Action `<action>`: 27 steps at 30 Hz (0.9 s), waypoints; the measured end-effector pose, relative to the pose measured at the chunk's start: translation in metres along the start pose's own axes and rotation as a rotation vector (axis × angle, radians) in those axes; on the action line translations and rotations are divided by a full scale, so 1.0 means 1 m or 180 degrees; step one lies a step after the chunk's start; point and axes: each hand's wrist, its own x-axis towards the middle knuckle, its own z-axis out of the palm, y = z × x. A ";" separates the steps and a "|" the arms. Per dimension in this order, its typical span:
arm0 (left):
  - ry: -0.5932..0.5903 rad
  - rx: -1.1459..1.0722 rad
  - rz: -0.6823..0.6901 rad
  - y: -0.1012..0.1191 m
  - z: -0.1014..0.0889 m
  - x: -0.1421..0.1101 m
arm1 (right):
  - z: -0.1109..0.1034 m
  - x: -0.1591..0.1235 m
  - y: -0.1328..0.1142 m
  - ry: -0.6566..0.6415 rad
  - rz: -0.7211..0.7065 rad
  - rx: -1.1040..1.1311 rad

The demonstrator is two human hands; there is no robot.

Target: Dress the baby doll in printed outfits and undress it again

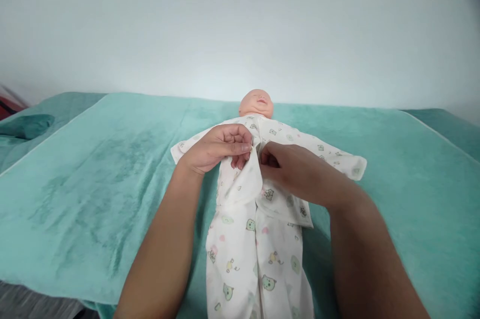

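A baby doll (256, 103) lies on its back, its head at the far side. It wears a white printed baby shirt (311, 145) with both sleeves spread out, and matching printed pants (240, 269). My left hand (228, 146) pinches the edge of the shirt's front flap between thumb and forefinger, lifting it off the chest. Close beside it, my right hand (287, 164) is curled at the other side of the front opening. Its fingertips are mostly hidden, so what they hold does not show.
A turquoise plush blanket (93, 184) covers the surface under the doll. Behind it rises a plain white wall (240, 24). Folded green cloth (26, 129) and something red (9, 104) lie at the far left. Dark flooring (33, 304) shows at the lower left.
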 end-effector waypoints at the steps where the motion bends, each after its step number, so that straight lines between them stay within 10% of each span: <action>1: 0.0013 -0.0011 0.0003 0.000 0.000 0.001 | 0.004 -0.001 -0.005 0.0134 0.0054 -0.0150; 7: 0.0066 0.0031 -0.0002 0.000 0.000 0.001 | 0.008 -0.004 -0.014 0.0315 0.0037 -0.0372; 16: -0.0014 0.0062 -0.0161 0.005 0.005 -0.001 | -0.006 0.007 0.029 0.0003 -0.0573 0.2255; 27: 0.0052 0.0250 -0.0299 0.007 0.010 -0.001 | 0.011 0.021 0.036 -0.0152 -0.0538 0.2886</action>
